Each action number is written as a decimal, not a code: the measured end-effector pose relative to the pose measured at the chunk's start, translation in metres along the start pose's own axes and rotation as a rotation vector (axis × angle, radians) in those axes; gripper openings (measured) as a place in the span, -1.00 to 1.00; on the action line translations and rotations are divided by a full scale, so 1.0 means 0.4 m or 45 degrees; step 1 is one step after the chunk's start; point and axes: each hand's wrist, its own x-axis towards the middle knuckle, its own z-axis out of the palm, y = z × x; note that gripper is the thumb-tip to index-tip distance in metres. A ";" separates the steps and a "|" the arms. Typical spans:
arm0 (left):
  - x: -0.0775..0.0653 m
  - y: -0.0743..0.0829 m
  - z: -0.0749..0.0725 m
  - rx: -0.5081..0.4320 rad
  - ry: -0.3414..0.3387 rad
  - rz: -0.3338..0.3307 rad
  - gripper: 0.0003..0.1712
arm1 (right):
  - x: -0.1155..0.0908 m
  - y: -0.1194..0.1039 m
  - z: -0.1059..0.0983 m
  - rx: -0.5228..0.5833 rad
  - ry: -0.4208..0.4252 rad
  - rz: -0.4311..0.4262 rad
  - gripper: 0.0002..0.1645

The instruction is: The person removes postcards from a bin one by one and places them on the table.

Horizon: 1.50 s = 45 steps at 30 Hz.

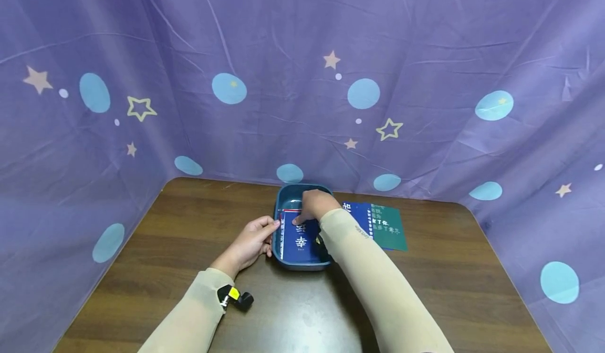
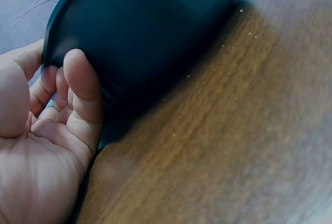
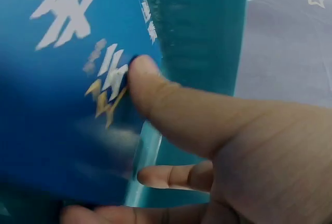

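A dark teal plastic bin (image 1: 290, 197) stands near the back edge of the table. My left hand (image 1: 250, 241) holds its left wall, thumb at the rim; the left wrist view shows curled fingers against the wall's outside (image 2: 145, 32). In the bin lies a blue card (image 1: 289, 245) with large white characters, and a red edge shows behind its top. My right hand (image 1: 317, 204) reaches in from above and pinches the card. In the right wrist view its thumb presses on the printed face (image 3: 52, 105), with other fingers at the edge and below.
To the bin's right, another blue card (image 1: 360, 214) and a green card (image 1: 389, 227) with white writing lie overlapping on the wooden table (image 1: 203, 211). My right forearm crosses in front of them. A purple curtain (image 1: 283, 106) hangs right behind the table.
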 end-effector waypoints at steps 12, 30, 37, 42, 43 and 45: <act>0.003 -0.003 -0.001 0.014 0.008 -0.002 -0.46 | -0.027 0.042 -0.043 0.313 0.133 -0.088 -0.35; 0.005 -0.008 0.000 0.014 -0.006 0.024 -0.64 | -0.047 0.099 -0.050 0.644 0.209 -0.005 -0.54; 0.007 -0.009 -0.002 0.015 0.005 0.019 -0.58 | -0.084 0.149 -0.072 0.802 0.266 -0.088 -0.40; 0.007 -0.008 0.000 0.016 0.019 0.007 -0.61 | -0.106 0.213 -0.087 0.883 0.404 -0.110 -0.54; 0.007 -0.009 0.000 0.015 0.020 0.005 -0.63 | -0.109 0.228 -0.088 0.902 0.445 -0.107 -0.60; 0.007 -0.010 0.000 0.015 0.019 0.002 -0.65 | -0.118 0.261 -0.089 0.909 0.532 -0.091 -0.72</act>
